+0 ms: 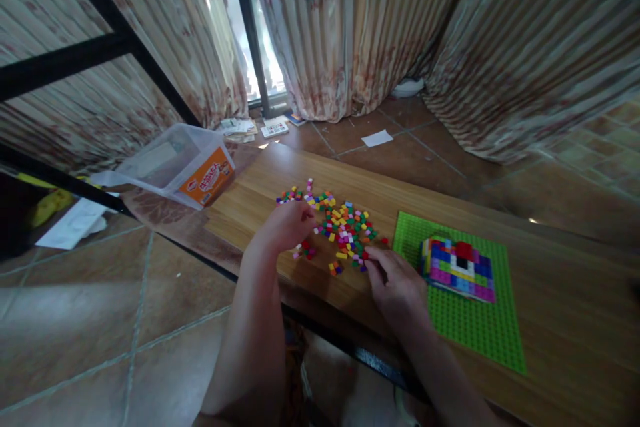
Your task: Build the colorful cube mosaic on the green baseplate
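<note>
A loose heap of small coloured toy bricks [345, 223] lies spread on the wooden bench top. At its left side is my left hand [287, 225], fingers curled together; whatever they may hold is hidden. My right hand [400, 287] reaches in from the right, thumb and index finger bent together at a red toy brick [365, 255] on the heap's edge. Just beyond that hand, a green studded baseplate [480, 333] carries a low multicoloured brick build [457, 267] with red, white and black pieces near its middle.
A clear plastic bin [150, 163] with an orange label stands at the bench top's [280, 167] left end. Black metal rails [100, 53] rise at left. Papers [237, 128] and a white sheet [377, 139] lie on the tiled floor by striped curtains [320, 33].
</note>
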{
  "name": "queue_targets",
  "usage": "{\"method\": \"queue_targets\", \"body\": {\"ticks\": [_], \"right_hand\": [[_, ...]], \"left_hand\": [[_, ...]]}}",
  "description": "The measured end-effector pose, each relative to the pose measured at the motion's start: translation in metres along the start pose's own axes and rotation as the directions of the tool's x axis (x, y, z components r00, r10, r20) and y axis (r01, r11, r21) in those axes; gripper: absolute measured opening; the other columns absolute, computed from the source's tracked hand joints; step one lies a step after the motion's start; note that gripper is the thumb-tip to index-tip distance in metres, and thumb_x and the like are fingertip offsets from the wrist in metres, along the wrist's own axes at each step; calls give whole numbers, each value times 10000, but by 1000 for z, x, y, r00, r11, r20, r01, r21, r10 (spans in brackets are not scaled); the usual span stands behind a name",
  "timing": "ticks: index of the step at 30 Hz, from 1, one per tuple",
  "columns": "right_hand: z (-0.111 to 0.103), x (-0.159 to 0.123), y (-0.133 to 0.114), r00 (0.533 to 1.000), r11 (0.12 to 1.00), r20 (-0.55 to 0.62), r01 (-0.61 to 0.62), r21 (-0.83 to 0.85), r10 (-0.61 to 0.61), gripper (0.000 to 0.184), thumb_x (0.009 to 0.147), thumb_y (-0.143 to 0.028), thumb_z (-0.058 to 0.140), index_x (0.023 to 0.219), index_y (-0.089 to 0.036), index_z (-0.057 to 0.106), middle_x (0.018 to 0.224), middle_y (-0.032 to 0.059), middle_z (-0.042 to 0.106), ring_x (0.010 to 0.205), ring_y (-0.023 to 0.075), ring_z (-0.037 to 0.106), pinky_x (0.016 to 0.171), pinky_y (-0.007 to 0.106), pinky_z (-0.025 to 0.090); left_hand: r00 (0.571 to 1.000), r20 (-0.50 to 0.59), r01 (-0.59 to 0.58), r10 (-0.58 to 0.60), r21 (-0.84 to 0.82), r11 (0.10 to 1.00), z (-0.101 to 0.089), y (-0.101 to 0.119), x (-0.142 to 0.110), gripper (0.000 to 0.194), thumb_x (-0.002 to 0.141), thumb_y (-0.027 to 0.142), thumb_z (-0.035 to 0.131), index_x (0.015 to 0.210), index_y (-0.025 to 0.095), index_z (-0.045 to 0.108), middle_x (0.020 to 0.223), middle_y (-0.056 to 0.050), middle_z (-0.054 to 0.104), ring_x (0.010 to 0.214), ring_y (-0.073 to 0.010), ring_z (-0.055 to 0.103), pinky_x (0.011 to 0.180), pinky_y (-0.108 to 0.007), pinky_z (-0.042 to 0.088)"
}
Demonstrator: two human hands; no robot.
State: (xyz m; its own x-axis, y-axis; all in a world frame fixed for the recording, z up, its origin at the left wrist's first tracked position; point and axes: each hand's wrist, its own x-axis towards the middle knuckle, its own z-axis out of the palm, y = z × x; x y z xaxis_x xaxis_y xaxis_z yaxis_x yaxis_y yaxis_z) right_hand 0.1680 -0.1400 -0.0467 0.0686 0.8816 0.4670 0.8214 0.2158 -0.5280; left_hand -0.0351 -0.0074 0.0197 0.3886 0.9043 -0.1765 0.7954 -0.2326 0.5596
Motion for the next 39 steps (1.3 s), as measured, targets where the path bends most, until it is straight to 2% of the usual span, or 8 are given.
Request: {"method": "queue_targets", "body": {"ticks": [6,12,18,24,29,32,36,39], "right_hand": [[6,0,-27,999,996,20,46,81,-48,147,943,-236,555,1011,-220,685,934,61,725,870,196,669,810,342,525],[24,-8,-42,990,993,120,81,-84,-71,187,907,-293,614,1057,-199,673,983,100,710,914,260,632,797,396,505],[29,-7,-39,994,995,57,97,-38,-94,207,948,-217,531,1114,-173,648,982,99,722,895,241,658,804,388,525],[7,8,-34,992,995,-118,52,81,-42,338,941,-234,569,1278,-214,586,974,64,736,859,194,697,791,326,561],[-10,19,-31,988,998,-150,43,37,-37,342,938,-261,566,1277,-229,607,980,72,745,874,210,708,799,342,567],[-13,20,-28,992,999,-122,30,32,-26,324,945,-276,546,1253,-221,628,986,81,744,883,218,705,814,364,569],[-13,18,-23,985,977,-124,-92,190,117,333,915,-310,601,1236,-231,638,1018,76,735,910,209,696,819,366,573],[-10,17,-22,935,851,-81,-276,446,346,307,868,-349,670,1154,-237,677,986,59,732,866,189,695,776,345,580]], "left_hand": [[998,-54,30,-32,-35,999,-10,-5,-5,156,821,198,565,735,151,687,627,-10,603,600,-140,497,567,-256,312],[996,-68,56,-61,-68,996,-18,-9,-12,154,835,232,579,818,144,704,685,-26,642,624,-146,524,572,-260,322],[989,113,-73,95,-180,981,-13,-9,-15,256,855,268,547,637,160,627,550,19,549,531,-117,463,517,-240,292],[913,273,-185,302,-384,905,2,20,-14,322,890,368,549,684,149,665,564,8,587,526,-106,513,484,-206,317],[855,364,-97,368,-586,805,14,40,-14,298,890,389,575,854,129,714,709,-50,691,604,-142,616,525,-206,425],[852,383,-49,357,-620,783,19,46,-13,268,885,360,584,892,123,709,718,-46,683,615,-131,624,533,-194,440],[876,378,18,299,-646,763,22,49,-11,226,872,313,588,874,115,695,710,-32,670,613,-108,609,531,-174,438],[900,354,55,255,-672,739,23,52,-9,226,865,316,597,835,110,683,684,-28,664,609,-103,603,547,-176,456]]}}
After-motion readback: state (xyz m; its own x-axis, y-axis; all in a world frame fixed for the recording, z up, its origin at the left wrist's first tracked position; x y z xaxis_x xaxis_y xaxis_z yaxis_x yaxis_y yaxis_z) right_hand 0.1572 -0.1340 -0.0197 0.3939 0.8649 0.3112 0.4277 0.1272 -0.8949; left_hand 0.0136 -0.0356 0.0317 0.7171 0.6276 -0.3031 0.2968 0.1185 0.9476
